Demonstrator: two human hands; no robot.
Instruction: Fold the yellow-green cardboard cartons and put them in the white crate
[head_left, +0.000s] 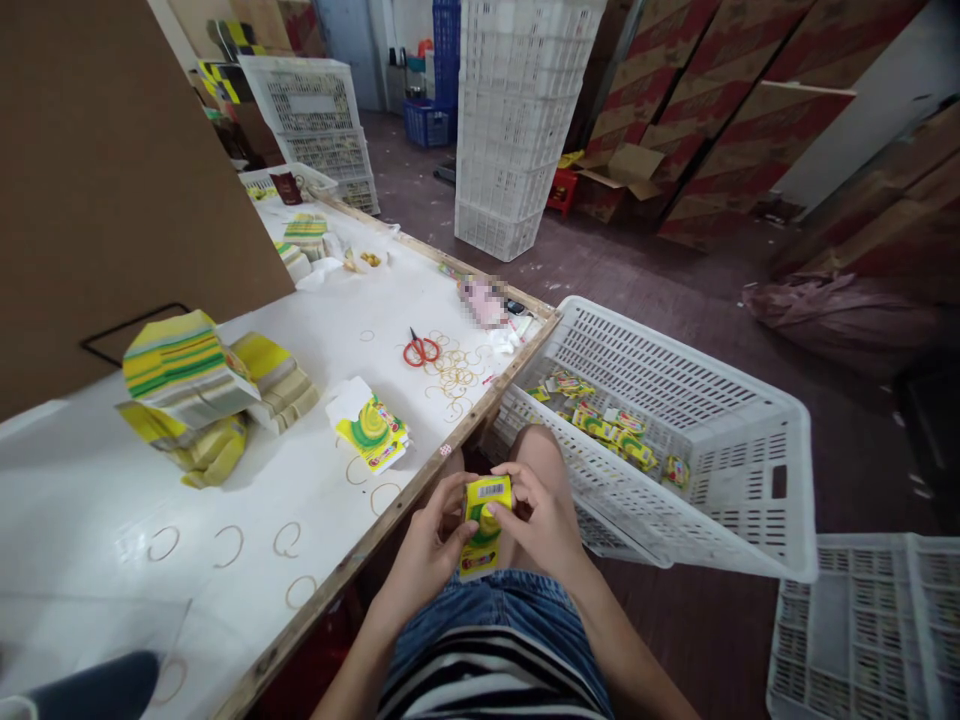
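Above my lap, both hands grip a small yellow and green printed carton [484, 535] with a barcode on its upper panel. My left hand [442, 530] holds its left side, thumb on the front. On the right side, my right hand [534, 510] has its thumb across the front and fingers behind. Whether the carton is flat or opened out is hard to tell. A short stack of similar flat cartons [371, 430] lies on the white table [270, 620] to the left. Farther left are bundled carton blanks [184, 370]. Rubber bands [454, 370] and red-handled scissors [421, 348] lie beyond.
At my right, a white plastic crate [694, 400] holds several yellow packs [611, 430]. Another white crate [862, 620] stands lower right. Tall stacked white crates [517, 120] rise ahead. A brown cardboard sheet [112, 190] stands on the table's left. The table has a wooden edge [405, 495].
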